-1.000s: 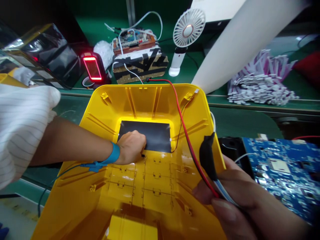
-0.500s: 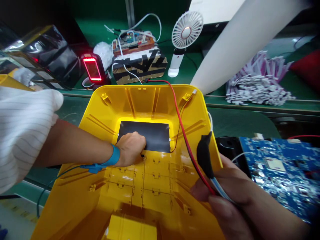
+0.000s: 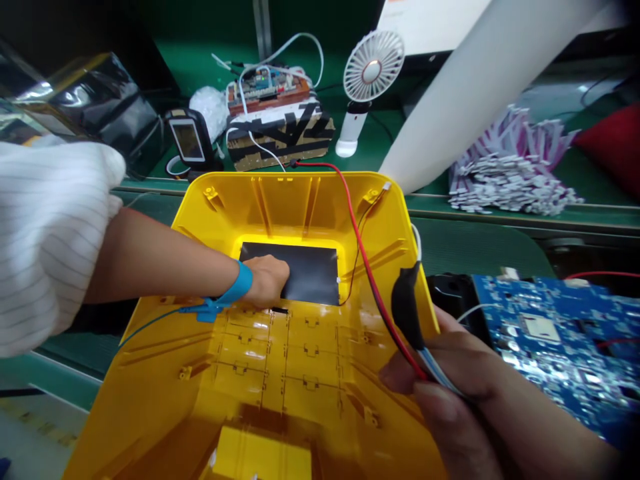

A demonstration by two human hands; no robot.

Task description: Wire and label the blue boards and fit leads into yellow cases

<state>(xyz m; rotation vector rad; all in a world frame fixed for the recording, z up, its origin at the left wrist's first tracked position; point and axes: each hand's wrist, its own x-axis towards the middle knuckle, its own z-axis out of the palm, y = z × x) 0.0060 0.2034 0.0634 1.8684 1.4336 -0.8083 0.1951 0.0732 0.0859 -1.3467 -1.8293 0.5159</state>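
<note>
Now left hand [image 3: 267,280], curled, presses black panel [image 3: 305,272] inside yellow housing [image 3: 210,200]; right hand [image 3: 450,387] pinches wire bundle [image 3: 420,347] at housing's right wall; blue circuit board [image 3: 555,347] alongside.

The one camera sits on my head and looks forward and down over my own arms, close enough that my right hand [image 3: 450,393] fills the lower right corner and my left hand [image 3: 267,280] lies near the middle. The yellow housing [image 3: 300,200] under both hands takes up most of the picture, its open side facing me. Beyond my left hand the view reaches the green bench [image 3: 200,60] with a small white fan [image 3: 373,67]. Past my right hand, a blue circuit board [image 3: 550,340] runs to the right edge. No second view overlaps this one.
</note>
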